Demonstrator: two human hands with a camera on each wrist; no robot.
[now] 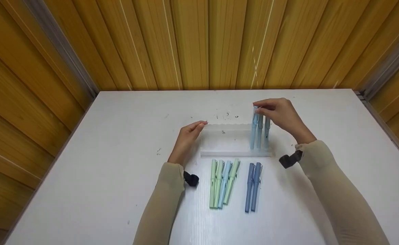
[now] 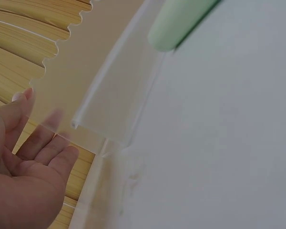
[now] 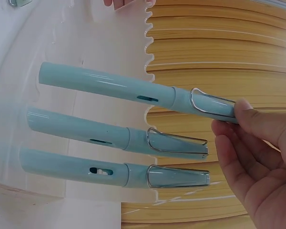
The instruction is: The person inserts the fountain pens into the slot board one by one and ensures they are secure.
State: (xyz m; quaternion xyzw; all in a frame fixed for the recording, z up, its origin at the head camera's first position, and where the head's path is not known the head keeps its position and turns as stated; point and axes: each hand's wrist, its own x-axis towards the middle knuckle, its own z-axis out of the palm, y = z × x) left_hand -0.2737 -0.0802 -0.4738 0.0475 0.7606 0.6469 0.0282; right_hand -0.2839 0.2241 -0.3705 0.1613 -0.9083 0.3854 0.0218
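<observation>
A translucent pen stand with a scalloped top edge stands mid-table. My left hand pinches its upper left corner; in the left wrist view some fingers show through the panel. At the stand's right end, my right hand pinches a light-blue pen by its cap end. That pen is nearly upright, cap up, its lower end close to the stand's front lip. Two more light-blue pens, the nearer one and the outermost one, rest in the stand to its right.
In front of the stand, several light-green pens lie side by side with one light-blue pen among them. Two dark-blue pens lie to their right. Behind the white table rises a yellow wood-patterned wall.
</observation>
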